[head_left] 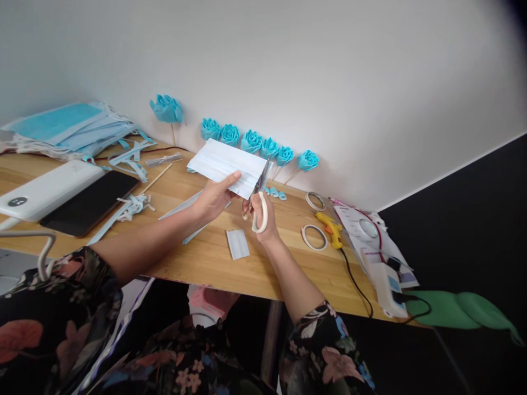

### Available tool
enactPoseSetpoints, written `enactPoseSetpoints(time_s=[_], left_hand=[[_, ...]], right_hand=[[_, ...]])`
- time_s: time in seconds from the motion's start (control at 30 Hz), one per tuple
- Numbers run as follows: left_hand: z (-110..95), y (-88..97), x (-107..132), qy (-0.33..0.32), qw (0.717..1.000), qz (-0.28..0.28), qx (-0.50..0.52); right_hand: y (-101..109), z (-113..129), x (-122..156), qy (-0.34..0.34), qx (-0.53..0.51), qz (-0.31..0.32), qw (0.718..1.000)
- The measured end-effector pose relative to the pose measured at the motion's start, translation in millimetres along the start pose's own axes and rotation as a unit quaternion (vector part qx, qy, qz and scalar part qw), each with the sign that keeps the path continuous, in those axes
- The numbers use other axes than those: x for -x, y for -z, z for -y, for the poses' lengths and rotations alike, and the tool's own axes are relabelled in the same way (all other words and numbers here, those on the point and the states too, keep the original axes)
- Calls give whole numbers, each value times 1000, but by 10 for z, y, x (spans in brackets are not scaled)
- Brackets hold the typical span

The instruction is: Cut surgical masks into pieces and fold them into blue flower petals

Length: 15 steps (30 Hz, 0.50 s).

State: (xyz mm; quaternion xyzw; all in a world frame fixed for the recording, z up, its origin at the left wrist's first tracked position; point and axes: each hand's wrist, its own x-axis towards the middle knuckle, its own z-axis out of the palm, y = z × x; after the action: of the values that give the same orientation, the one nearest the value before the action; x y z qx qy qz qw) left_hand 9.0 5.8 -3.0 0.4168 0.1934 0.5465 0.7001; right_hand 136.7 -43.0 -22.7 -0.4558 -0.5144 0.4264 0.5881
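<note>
My left hand (214,197) grips a white pleated face mask (226,162) by its near edge, thumb on top, holding it above the wooden table (214,263). My right hand (263,216) has its fingers through the cream handles of a pair of scissors (259,197). The blades point up and meet the mask's right end. A small white cut piece (237,243) lies on the table just below both hands.
Blue mask roses (251,141) on sticks line the wall. A stack of blue masks (69,129) and cut strips (132,156) lie far left, beside a power bank (49,189) and phone (90,203). Tape rolls (313,237), a yellow glue gun (331,227) and a power strip (387,288) sit right.
</note>
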Motion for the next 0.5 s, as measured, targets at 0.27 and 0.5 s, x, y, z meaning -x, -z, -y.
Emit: enactPoseSetpoints(time_s=[0.27,0.5], left_hand=[[-39,49,-43,-6,1000,-19,0],[-40,94,-100,20,999,-24,27]], right_hand=[[-37,-16,26,-18,-11,20,1000],[-57,-70,35,-25,-2,43,999]])
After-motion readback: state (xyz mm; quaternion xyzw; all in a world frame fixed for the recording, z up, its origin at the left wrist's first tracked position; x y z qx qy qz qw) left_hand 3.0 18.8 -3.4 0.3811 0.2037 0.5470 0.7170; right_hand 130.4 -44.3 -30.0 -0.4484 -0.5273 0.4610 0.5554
